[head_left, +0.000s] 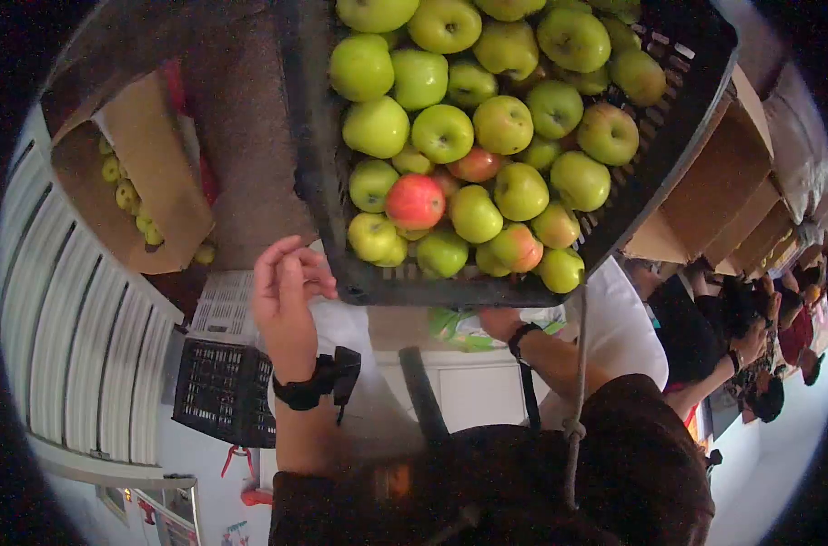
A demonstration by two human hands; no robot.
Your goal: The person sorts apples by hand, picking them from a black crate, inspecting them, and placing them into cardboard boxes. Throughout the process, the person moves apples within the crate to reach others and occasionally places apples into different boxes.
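A black plastic crate [414, 293] full of apples fills the upper middle. Most are green apples [442, 134], some blushed, and one red apple [415, 202] lies near the front left. My left hand [289, 278] is beside the crate's front left corner, its fingers loosely bent and apart, with nothing seen in them. Below the crate's front wall is my right hand [501, 322], close to a green and white printed bag [459, 329]. The crate's edge hides its fingers, so what it holds, if anything, does not show.
An open cardboard box [150, 173] with apples stands at the left, above a white crate [225, 305] and another black crate [221, 387]. More cardboard boxes [705, 196] line the right. Several people [742, 337] are at the far right. A cord [579, 382] hangs near my right arm.
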